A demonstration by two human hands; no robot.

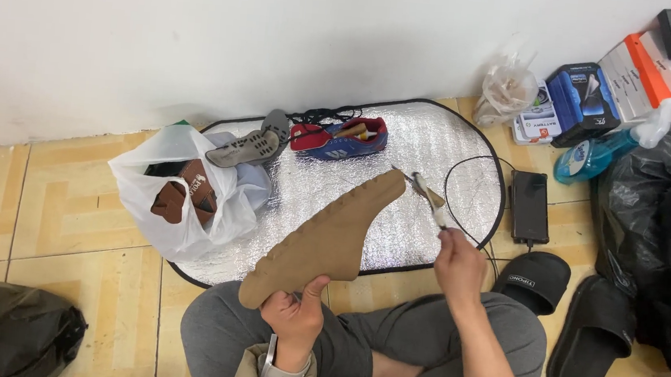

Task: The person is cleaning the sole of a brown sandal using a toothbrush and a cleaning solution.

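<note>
Left hand (294, 316) grips brown sole (324, 239), fingers hidden behind it

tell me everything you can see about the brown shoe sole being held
The brown shoe sole is a tan, rubbery-looking outsole with a notched edge along one long side. It is held in the air, tilted, toe end up toward the silver mat. The left hand grips its lower end; the right hand holds a small brush whose tip meets the upper end.

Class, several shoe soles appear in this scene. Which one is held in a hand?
The tan sole, gripped by the left hand. The grey soles rest on the white bag, untouched.
</note>
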